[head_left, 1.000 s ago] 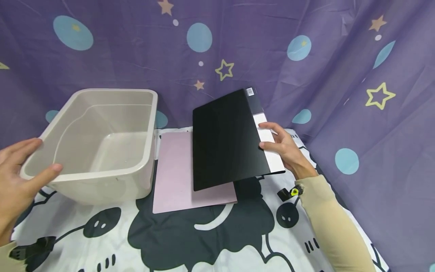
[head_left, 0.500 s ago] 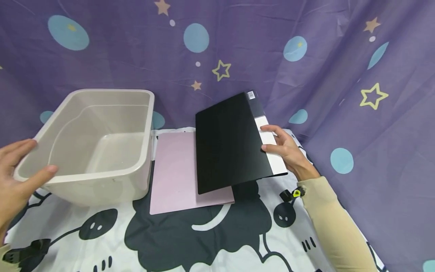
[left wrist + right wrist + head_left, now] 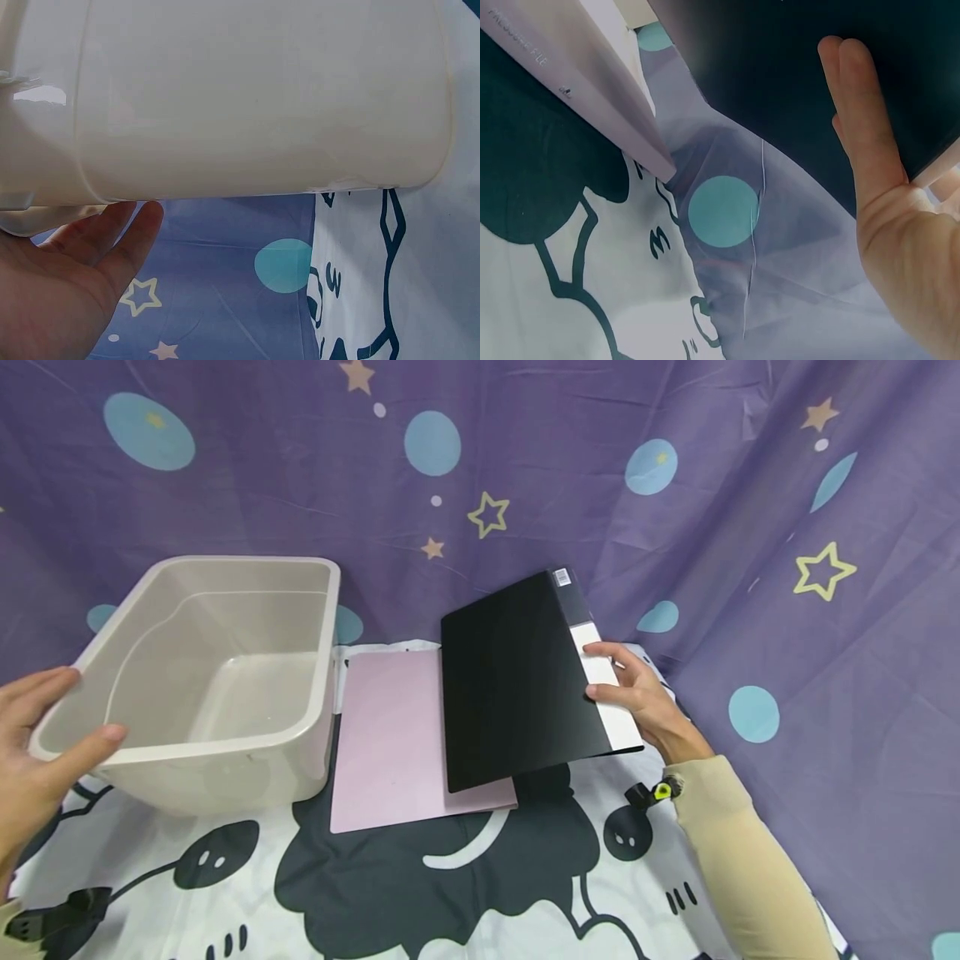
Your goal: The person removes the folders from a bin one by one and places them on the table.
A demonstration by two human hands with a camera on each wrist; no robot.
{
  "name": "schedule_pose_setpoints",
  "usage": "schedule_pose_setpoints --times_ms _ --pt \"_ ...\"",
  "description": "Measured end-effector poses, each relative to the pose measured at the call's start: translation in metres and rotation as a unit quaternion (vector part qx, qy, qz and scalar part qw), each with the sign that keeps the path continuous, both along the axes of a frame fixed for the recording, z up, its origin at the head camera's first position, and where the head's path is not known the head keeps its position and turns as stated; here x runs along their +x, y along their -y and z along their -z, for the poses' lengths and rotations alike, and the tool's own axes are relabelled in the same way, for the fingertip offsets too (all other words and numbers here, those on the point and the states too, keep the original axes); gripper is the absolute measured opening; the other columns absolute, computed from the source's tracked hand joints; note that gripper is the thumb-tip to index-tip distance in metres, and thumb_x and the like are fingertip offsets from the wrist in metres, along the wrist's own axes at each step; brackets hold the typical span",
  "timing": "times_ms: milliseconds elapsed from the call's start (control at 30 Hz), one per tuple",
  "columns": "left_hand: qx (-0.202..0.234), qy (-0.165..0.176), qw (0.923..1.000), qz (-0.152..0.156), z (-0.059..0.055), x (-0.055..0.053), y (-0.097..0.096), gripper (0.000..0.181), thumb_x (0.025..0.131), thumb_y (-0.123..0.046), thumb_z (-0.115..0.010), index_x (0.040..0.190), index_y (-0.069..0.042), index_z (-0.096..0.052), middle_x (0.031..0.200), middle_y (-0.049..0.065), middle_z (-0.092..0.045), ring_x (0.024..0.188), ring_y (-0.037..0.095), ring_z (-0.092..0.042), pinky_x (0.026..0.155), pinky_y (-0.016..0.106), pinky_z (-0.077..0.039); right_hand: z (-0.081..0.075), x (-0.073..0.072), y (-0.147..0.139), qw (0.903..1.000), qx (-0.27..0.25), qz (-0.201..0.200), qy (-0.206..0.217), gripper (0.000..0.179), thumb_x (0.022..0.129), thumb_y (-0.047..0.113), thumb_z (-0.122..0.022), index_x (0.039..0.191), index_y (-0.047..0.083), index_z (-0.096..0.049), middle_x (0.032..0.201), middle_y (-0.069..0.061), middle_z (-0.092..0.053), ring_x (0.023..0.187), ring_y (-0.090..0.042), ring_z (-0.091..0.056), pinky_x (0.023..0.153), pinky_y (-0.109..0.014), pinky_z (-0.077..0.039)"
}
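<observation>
A black file folder (image 3: 517,685) with a white spine label (image 3: 603,681) is held tilted above a pink file folder (image 3: 386,743) lying on the cloth. My right hand (image 3: 637,693) grips it by the spine, thumb on the near cover; in the right wrist view the fingers (image 3: 866,105) lie straight along the other cover. The pink folder's edge (image 3: 577,82) carries small printed lettering there. At the left stands a beige plastic bin (image 3: 217,768). My left hand (image 3: 37,743) rests at its near-left corner, thumb over the rim and fingers (image 3: 135,236) spread and fairly straight.
A white and dark cartoon-print cloth (image 3: 360,893) covers the table. A purple curtain (image 3: 525,460) with stars and blue dots hangs behind it and along the right side. The bin's right wall stands close to the pink folder.
My right hand has carried the black folder a little to the right and down, uncovering more of the pink folder. The view shifted slightly; my left hand stays at the bin.
</observation>
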State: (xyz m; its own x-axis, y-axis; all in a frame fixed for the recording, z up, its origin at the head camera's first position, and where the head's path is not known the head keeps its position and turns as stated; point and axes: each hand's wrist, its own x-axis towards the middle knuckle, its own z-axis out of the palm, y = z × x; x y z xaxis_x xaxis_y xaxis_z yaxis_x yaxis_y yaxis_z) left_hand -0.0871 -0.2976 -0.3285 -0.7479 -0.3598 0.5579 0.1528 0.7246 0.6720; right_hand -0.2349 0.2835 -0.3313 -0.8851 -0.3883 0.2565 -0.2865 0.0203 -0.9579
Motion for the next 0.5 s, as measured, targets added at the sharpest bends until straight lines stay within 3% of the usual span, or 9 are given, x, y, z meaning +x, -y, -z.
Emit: schedule_pose_setpoints --times_ms 233,333,433,500 --pt "0.016 -0.005 0.9998 0.007 0.002 0.0 0.001 0.069 0.081 -0.008 -0.066 0.144 -0.001 -0.039 0.151 0.002 -0.032 0.137 0.007 -0.024 0.11 0.02 -0.017 0.005 -0.002 -0.004 0.9999 -0.008 -0.011 0.001 0.053 0.081 -0.011 -0.062 0.131 0.0 -0.047 0.129 -0.01 -0.044 0.085 -0.015 -0.062 0.073 -0.026 -0.052" --pt "0.037 -0.017 0.999 0.018 0.005 -0.001 0.003 0.068 0.079 -0.003 -0.066 0.142 0.002 -0.041 0.149 -0.003 -0.035 0.13 0.003 -0.028 0.107 0.017 -0.02 0.007 -0.002 -0.005 1.0 -0.002 -0.004 -0.005 0.054 0.08 -0.011 -0.063 0.131 -0.001 -0.048 0.133 -0.009 -0.041 0.091 -0.013 -0.06 0.074 -0.025 -0.051" --pt "0.027 -0.018 0.9994 0.013 0.006 -0.002 0.005 0.068 0.079 -0.004 -0.067 0.142 0.001 -0.043 0.148 -0.005 -0.036 0.13 0.003 -0.028 0.106 0.015 -0.02 0.01 -0.001 -0.007 1.0 0.005 0.006 -0.004 0.054 0.08 -0.01 -0.064 0.131 -0.001 -0.048 0.134 -0.008 -0.04 0.095 -0.015 -0.057 0.075 -0.024 -0.051" --pt "0.014 -0.017 0.9997 0.006 0.006 -0.004 0.006 0.067 0.079 -0.006 -0.069 0.141 0.0 -0.044 0.148 -0.006 -0.037 0.131 0.003 -0.027 0.105 0.014 -0.02 0.012 0.0 -0.008 0.9998 0.011 0.013 -0.008 0.054 0.08 -0.01 -0.063 0.131 -0.001 -0.048 0.135 -0.007 -0.039 0.107 -0.014 -0.052 0.079 -0.023 -0.05"
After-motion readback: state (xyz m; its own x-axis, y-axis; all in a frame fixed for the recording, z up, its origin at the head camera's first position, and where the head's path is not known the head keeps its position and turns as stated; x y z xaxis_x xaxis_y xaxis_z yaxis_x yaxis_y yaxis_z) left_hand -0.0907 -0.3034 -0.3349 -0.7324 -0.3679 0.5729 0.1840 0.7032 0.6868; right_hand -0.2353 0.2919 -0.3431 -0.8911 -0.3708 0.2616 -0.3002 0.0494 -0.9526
